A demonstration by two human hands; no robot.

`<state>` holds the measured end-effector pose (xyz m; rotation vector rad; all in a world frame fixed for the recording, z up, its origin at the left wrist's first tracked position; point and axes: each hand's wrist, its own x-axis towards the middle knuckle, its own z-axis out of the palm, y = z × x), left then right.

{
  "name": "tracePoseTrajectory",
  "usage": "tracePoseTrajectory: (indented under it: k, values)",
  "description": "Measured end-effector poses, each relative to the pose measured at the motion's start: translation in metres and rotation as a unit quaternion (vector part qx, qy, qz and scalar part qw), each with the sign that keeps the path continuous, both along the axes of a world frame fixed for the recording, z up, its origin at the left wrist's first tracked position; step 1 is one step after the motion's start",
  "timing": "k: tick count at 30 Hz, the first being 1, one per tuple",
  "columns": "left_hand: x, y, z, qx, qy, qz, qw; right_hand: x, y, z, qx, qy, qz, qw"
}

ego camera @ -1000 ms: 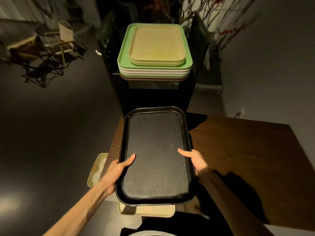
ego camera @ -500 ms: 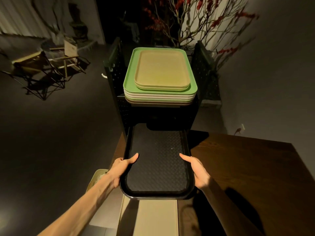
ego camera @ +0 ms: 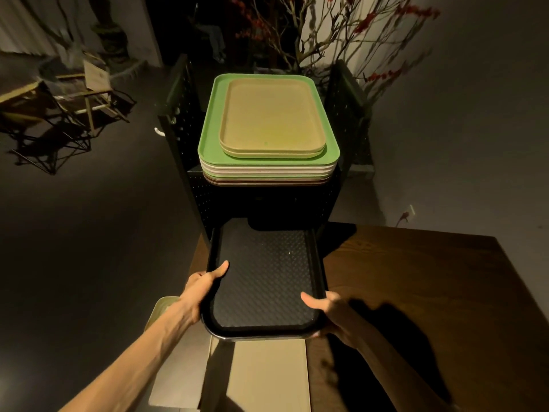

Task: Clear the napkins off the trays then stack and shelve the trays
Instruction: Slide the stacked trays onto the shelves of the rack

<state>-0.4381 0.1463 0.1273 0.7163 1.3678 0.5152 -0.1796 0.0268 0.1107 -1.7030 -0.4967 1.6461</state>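
A black textured tray [ego camera: 264, 278] is held level, its far end inside the lower opening of a black perforated shelf unit [ego camera: 326, 200]. My left hand [ego camera: 202, 288] grips the tray's left rim, thumb on top. My right hand [ego camera: 329, 312] grips the near right corner, thumb on the rim. On top of the shelf unit sits a stack of several trays, a green tray [ego camera: 211, 144] near the top with a tan tray [ego camera: 270, 117] on it. Below the black tray, a beige tray [ego camera: 267, 376] lies on the table. No napkins are visible.
A dark wooden table [ego camera: 430, 292] spreads to the right. Another pale tray [ego camera: 160, 310] juts past the table's left edge. Branches with red flowers [ego camera: 341, 31] stand behind the shelf. Folding chairs [ego camera: 77, 93] sit at far left on the dark floor.
The black tray has moved forward and down, from above the table into the shelf's lower opening. My right hand has slid back toward the tray's near corner.
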Motion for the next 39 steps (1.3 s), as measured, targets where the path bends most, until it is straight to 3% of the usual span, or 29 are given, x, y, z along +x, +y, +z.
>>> tracePoseTrajectory:
  k: [8, 12, 17, 20, 25, 34, 39]
  values:
    - [-0.034, -0.021, -0.008, -0.118, -0.089, -0.119, 0.982, 0.001, 0.022, -0.007, -0.040, 0.004, -0.059, 0.997]
    - [-0.042, -0.019, -0.018, -0.138, -0.111, -0.071, 0.982, 0.007, 0.034, -0.032, -0.019, 0.051, -0.095, 0.994]
    - [-0.025, -0.003, -0.018, -0.100, -0.119, 0.017, 0.988, -0.014, 0.039, -0.006, -0.012, 0.123, -0.119, 0.985]
    - [-0.011, -0.001, -0.017, -0.112, -0.164, 0.041, 0.979, -0.022, 0.041, -0.007, -0.022, 0.129, -0.082, 0.988]
    - [0.005, 0.000, -0.024, -0.138, -0.251, 0.074, 0.955, -0.014, 0.057, 0.000, -0.028, 0.177, -0.126, 0.976]
    - [0.013, 0.020, -0.021, -0.083, -0.246, 0.144, 0.955, -0.025, 0.072, 0.003, 0.057, 0.119, -0.048, 0.990]
    - [0.015, 0.026, -0.019, -0.086, -0.242, 0.144, 0.956, -0.024, 0.077, 0.002, 0.077, 0.128, -0.057, 0.987]
